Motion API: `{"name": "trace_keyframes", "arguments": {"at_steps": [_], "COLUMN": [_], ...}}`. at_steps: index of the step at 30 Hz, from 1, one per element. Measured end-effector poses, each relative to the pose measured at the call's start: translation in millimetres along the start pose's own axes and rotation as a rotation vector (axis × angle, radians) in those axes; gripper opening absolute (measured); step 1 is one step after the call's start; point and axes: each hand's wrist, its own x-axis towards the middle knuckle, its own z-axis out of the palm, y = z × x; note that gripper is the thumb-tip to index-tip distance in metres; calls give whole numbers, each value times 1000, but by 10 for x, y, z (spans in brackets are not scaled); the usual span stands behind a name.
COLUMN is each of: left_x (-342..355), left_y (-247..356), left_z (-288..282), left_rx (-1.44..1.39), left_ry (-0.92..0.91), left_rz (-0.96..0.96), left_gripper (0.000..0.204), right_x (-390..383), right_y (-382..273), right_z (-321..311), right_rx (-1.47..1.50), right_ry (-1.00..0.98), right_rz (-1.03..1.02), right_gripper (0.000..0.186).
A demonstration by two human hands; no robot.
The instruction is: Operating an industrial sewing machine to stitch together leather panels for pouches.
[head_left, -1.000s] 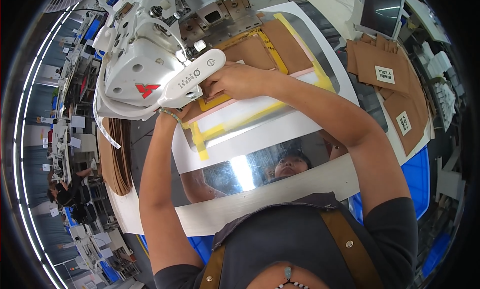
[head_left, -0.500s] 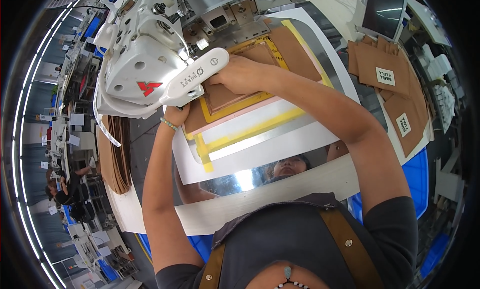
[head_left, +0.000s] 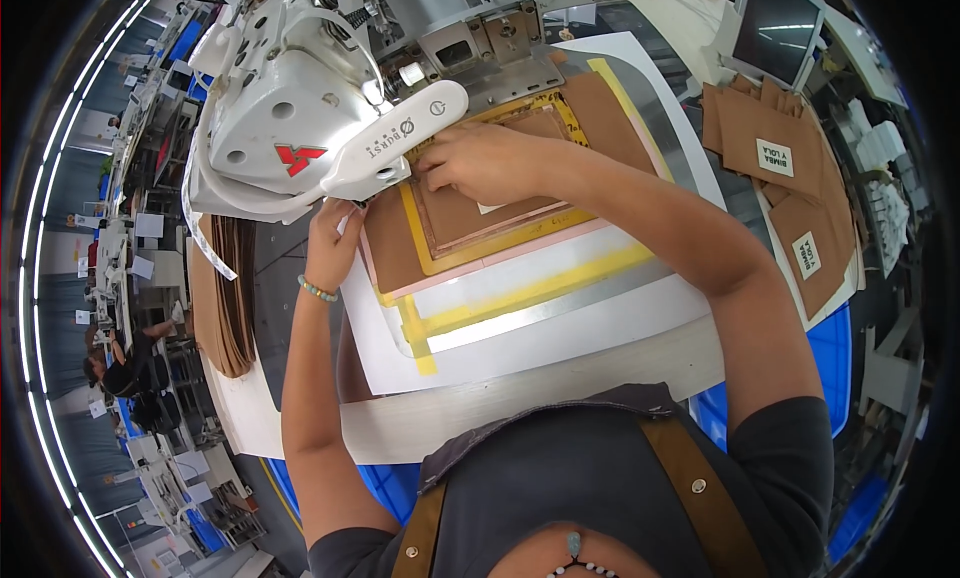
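A brown panel (head_left: 392, 240) lies in a flat template with a yellow frame (head_left: 490, 253) and yellow tape, under the head of a white sewing machine (head_left: 270, 108). My right hand (head_left: 490, 163) rests on the panel inside the frame. Its fingers are bent and spread, with the tips down on the brown surface. A small white label (head_left: 488, 209) shows partly from beneath this hand. At the panel's left edge, below the machine head, my left hand (head_left: 332, 240) has its thumb and forefinger closed together. What they pinch, if anything, is too small to make out.
A stack of brown pieces (head_left: 228, 298) hangs at the table's left. Brown panels with white labels (head_left: 760, 143) lie on the right, near a monitor (head_left: 775, 33). Under the template is a white sheet (head_left: 600, 323). Blue bins (head_left: 820, 358) stand below the table edge.
The template and white sheet have slid toward me, covering the shiny strip at the table's front. My left hand has shifted a little left, and the white label has come into sight under my right hand.
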Motion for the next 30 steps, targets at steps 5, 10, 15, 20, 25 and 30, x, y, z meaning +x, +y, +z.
{"name": "trace_keyframes", "arguments": {"at_steps": [5,10,15,20,25,30], "left_x": [-145,-199,-212,-139,-71,-69], "left_y": [390,568,811,1071,1150,1114], "left_z": [-56,-18,55,261,523,609], "left_rx": [3,78,143,182,345,446], "left_ry": [-54,-48,-82,-141,-224,-251], "left_rz": [-69,37,106,212,315,267], "left_gripper": [23,23,21,24,41,47], "right_x": [-69,-118,-507,-1154,-1438,-1357], "right_y": [-81,-148,-146,-190,-192,-224], "right_z": [-33,-41,-412,-903,-751,-645], "right_rx": [15,64,21,4,-334,-303], "right_ry": [-17,-9,-39,-136,-19,-48], "right_rz": [-17,-28,50,340,262,304], "right_gripper": [30,27,25,27,32,37]}}
